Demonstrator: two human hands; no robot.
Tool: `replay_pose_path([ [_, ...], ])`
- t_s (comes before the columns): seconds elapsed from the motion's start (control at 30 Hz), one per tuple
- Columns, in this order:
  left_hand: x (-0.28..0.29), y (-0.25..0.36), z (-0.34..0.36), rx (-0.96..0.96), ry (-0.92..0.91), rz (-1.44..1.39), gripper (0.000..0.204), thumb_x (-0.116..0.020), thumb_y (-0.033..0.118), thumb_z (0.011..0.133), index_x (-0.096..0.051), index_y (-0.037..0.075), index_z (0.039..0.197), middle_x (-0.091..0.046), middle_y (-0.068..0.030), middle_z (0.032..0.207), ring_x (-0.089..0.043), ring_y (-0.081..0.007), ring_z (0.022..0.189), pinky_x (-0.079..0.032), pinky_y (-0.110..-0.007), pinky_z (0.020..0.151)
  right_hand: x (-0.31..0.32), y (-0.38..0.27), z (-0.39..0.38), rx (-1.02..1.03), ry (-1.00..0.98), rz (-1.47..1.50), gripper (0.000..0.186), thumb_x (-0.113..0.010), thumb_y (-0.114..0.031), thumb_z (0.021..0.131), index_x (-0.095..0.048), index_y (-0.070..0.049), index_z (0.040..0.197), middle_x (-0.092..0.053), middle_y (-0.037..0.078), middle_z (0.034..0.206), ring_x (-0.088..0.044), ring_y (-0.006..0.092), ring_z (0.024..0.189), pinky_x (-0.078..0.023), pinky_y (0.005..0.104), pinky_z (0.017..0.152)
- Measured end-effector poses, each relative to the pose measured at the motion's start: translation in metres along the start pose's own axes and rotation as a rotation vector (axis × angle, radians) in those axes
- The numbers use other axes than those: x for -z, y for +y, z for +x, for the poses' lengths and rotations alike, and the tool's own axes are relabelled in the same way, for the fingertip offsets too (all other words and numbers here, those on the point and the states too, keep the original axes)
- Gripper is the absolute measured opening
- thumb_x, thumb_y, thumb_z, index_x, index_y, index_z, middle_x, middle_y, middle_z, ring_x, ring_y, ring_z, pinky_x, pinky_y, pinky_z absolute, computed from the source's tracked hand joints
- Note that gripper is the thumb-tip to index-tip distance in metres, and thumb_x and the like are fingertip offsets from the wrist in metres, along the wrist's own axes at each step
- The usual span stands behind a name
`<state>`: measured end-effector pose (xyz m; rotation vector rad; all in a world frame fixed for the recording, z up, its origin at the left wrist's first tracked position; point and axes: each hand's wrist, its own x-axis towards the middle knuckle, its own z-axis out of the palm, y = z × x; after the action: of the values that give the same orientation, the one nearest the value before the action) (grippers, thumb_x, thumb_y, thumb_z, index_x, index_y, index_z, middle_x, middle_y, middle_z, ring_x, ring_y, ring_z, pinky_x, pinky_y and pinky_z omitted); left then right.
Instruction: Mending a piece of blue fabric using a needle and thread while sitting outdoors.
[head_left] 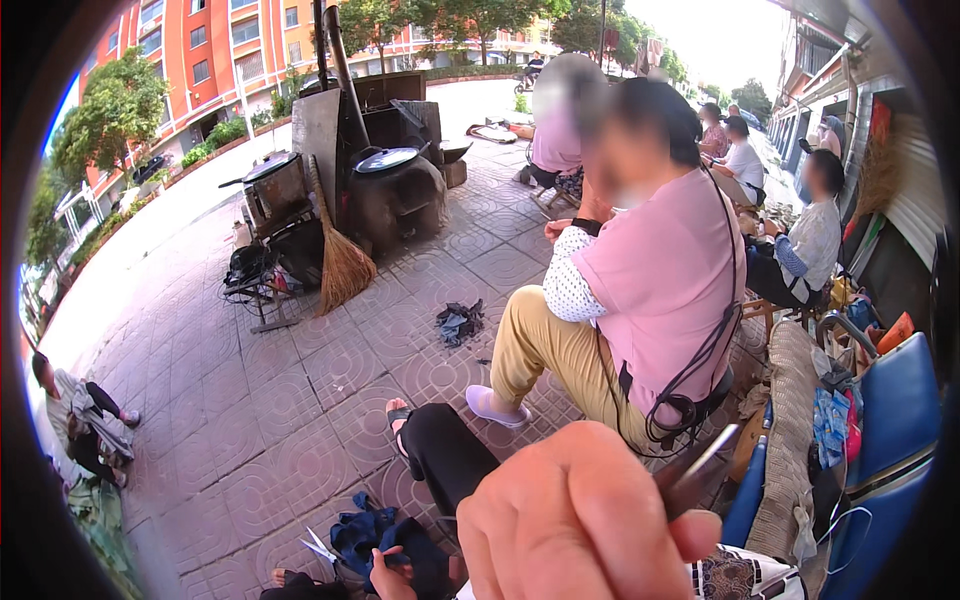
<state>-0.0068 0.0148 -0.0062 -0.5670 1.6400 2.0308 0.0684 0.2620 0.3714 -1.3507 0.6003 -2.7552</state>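
My right hand (575, 515) is large and close, its fingers curled shut around a slim tool (708, 458) with a shiny metal tip and a darker, blurred body. The tool points up to the right; its exact kind does not show. Low in the view, my left hand (390, 577) pinches dark blue cloth (362, 532) beside my knees. Part of the cloth hides behind the fingers. Next to it, the metal blades of a pair of scissors (319, 546) stick out, their handles out of sight. My black-clad leg (448, 455) ends in a sandalled foot (398, 415).
A person in a pink top (665, 260) sits close on my right. Dark fabric scraps (460, 322) lie on the paving (300, 420). Ahead stand a straw broom (342, 262) and a sooty stove (400, 200). A blue padded chair (895, 420) holds the right edge. Several people sit farther back.
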Motion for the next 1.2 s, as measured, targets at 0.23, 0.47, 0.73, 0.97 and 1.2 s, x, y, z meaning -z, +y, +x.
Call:
replay_pose_path([
  [0.23, -0.002, 0.000, -0.004, -0.030, 0.018, -0.030, 0.039, -0.044, 0.037, 0.098, -0.066, 0.005, 0.093, -0.058, 0.0003, 0.073, -0.049, -0.0082, 0.058, -0.037, -0.022, 0.050, 0.071, 0.036, 0.006, -0.280, 0.042, -0.096, 0.035, -0.038, -0.028, 0.101, -0.053, 0.002, 0.092, -0.061, 0.023, 0.102, -0.051, 0.0103, 0.049, -0.043, 0.0195, 0.045],
  [0.47, -0.007, -0.001, 0.000, -0.078, 0.047, -0.098, 0.041, -0.042, 0.037, 0.099, -0.066, 0.005, 0.091, -0.054, 0.0009, 0.064, -0.047, -0.0090, 0.051, -0.035, -0.022, 0.045, 0.156, 0.127, -0.036, -0.759, 0.342, -0.414, 0.035, -0.045, -0.032, 0.098, -0.058, 0.001, 0.094, -0.067, 0.011, 0.083, -0.047, 0.0069, 0.044, -0.038, 0.0181, 0.043],
  [0.73, 0.002, -0.004, -0.003, -0.143, -0.048, -0.211, 0.024, -0.048, 0.028, 0.095, -0.060, 0.009, 0.089, -0.059, -0.0031, 0.071, -0.049, -0.0121, 0.056, -0.037, -0.023, 0.049, 0.209, 0.218, -0.134, -1.123, 0.345, -0.584, 0.035, -0.053, -0.033, 0.094, -0.061, 0.000, 0.087, -0.056, 0.003, 0.059, -0.040, 0.0074, 0.036, -0.029, 0.0232, 0.034],
  [0.97, -0.007, 0.002, 0.004, -0.070, 0.060, -0.263, 0.044, -0.041, 0.036, 0.097, -0.054, 0.005, 0.068, -0.051, -0.0038, 0.055, -0.047, -0.0126, 0.046, -0.033, -0.025, 0.043, 0.240, 0.240, -0.170, -1.103, 0.339, -0.774, 0.034, -0.054, -0.034, 0.093, -0.062, -0.003, 0.085, -0.053, 0.002, 0.053, -0.046, 0.0105, 0.039, -0.032, 0.0252, 0.034],
  [1.2, 0.004, -0.012, 0.011, -0.057, 0.106, -0.218, 0.041, -0.043, 0.037, 0.096, -0.059, 0.004, 0.076, -0.056, -0.0040, 0.061, -0.051, -0.0130, 0.048, -0.036, -0.026, 0.044, 0.245, 0.241, -0.194, -1.252, 0.469, -0.663, 0.036, -0.052, -0.038, 0.093, -0.063, -0.004, 0.088, -0.054, 0.001, 0.057, -0.041, 0.0079, 0.038, -0.029, 0.0234, 0.034],
])
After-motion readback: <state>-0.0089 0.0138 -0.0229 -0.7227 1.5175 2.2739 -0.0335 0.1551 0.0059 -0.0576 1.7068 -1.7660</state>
